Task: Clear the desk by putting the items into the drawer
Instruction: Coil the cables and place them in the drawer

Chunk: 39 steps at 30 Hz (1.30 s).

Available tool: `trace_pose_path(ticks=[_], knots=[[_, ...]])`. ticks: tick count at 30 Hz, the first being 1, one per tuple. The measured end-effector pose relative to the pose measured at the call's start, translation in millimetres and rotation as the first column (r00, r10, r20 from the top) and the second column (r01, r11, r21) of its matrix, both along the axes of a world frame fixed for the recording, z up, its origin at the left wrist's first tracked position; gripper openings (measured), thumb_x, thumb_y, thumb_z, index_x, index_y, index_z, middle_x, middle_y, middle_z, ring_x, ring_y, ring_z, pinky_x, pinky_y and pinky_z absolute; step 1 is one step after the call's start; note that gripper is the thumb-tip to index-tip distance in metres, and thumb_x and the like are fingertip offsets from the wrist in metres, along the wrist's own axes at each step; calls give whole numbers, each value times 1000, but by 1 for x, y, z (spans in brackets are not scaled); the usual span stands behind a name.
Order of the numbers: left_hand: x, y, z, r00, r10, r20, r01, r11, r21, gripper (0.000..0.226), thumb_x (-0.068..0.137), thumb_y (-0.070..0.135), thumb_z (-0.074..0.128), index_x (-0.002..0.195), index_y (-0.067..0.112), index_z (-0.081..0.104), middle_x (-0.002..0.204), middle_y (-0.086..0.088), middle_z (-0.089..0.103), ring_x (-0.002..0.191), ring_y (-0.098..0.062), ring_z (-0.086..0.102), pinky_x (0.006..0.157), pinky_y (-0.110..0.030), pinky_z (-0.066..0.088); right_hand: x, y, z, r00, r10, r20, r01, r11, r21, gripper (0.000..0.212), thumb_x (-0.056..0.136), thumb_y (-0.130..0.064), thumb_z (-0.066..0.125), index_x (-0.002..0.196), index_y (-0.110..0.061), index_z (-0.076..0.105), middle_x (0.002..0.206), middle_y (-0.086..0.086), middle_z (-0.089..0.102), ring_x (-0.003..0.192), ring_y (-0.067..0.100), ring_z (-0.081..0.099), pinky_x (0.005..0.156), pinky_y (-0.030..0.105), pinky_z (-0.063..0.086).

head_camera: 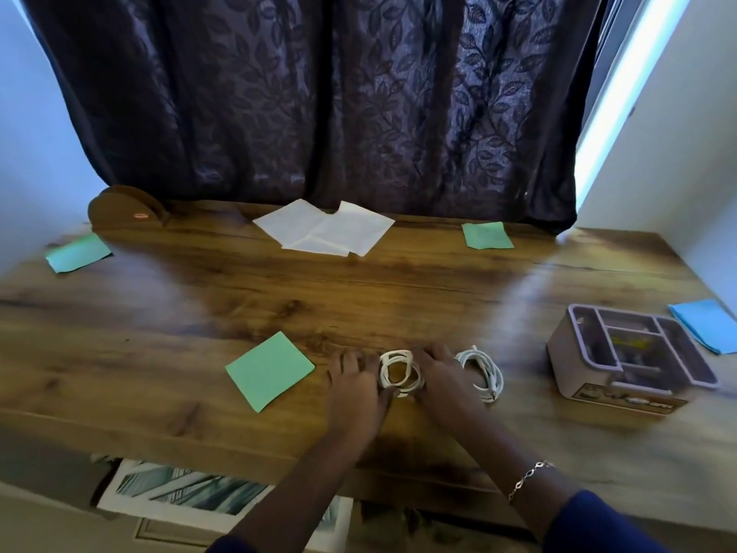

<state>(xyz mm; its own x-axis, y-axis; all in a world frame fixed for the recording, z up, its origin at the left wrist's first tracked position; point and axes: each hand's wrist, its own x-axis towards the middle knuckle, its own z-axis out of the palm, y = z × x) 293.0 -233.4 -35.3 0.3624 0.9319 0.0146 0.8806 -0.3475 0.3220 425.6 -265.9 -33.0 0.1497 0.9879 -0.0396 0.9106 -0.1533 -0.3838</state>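
A coiled white cable (399,373) lies on the wooden desk (239,297) near its front edge. My left hand (353,379) rests flat against the coil's left side, its thumb at the lower edge. My right hand (438,373) lies against the right side, fingers spread on the desk. A second white cable (483,371) lies loosely coiled just right of my right hand. A green paper pad (269,369) sits left of my left hand. Below the front edge the open drawer (151,526) shows a white sheet with a teal print (179,492).
White papers (325,233) lie at the back middle, with green pads at the far left (77,253) and back right (487,235). A blue pad (708,325) and a compartmented organiser box (622,353) are at the right. A wooden holder (123,211) stands before the dark curtain.
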Motion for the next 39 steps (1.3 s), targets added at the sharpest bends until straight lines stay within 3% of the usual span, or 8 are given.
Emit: trace_pose_path(ticks=[6,11,16,24,28,32,35,39], knots=[[-1,4,-2,999,-51,3,51,999,12,57,94,42,46,144,21,29,151,-3,25,144,-25,2,116,-33,10,-1,-2,-8,996,-38,80,32,997,71,57,84,-12,57,139,-12,39,134,11,39,117,32,49,95,34,42],[0,6,-9,995,-98,32,97,994,46,65,94,43,45,148,20,17,156,-4,16,145,-23,-2,117,-33,3,3,-11,-15,989,-32,144,-4,970,244,65,54,-3,80,116,1,59,105,17,61,78,33,67,58,32,55],[7,5,-23,979,-203,-26,202,939,277,89,60,44,81,132,8,44,133,-15,54,126,-35,47,101,-46,30,9,-34,0,972,-81,219,-18,909,417,49,73,-21,61,119,-11,52,112,15,61,92,32,65,61,35,56],[30,-41,-23,921,-380,92,323,872,369,69,84,45,36,138,3,36,143,-18,41,137,-27,23,113,-37,9,43,-78,-10,964,-129,235,-45,787,615,35,82,-16,44,116,-11,49,118,17,55,108,28,47,76,34,54],[46,-73,-31,863,-486,138,379,803,460,64,86,41,40,139,5,34,145,-15,41,138,-25,22,113,-37,12,63,-113,-19,950,-143,279,-83,742,665,43,74,-3,70,111,-12,50,115,14,49,107,28,45,72,39,56],[62,-116,-33,842,-513,167,392,795,463,52,83,37,41,130,14,41,136,-8,52,130,-20,35,107,-39,36,78,-153,-25,968,-184,171,24,747,665,53,64,-1,79,105,-16,50,112,7,43,101,24,43,66,40,57],[73,-146,-30,818,-538,201,407,790,459,31,84,35,43,109,21,56,116,-1,62,114,-15,44,89,-32,49,91,-181,-30,973,-226,48,132,715,687,24,78,-16,65,99,-17,53,102,7,51,93,19,46,70,35,50],[83,-181,-40,765,-477,434,419,879,228,20,88,31,47,84,19,64,88,5,61,89,-7,50,76,-16,40,102,-219,-38,823,-263,-503,541,632,555,9,83,-7,65,85,-12,58,82,2,58,76,16,55,67,20,48]])
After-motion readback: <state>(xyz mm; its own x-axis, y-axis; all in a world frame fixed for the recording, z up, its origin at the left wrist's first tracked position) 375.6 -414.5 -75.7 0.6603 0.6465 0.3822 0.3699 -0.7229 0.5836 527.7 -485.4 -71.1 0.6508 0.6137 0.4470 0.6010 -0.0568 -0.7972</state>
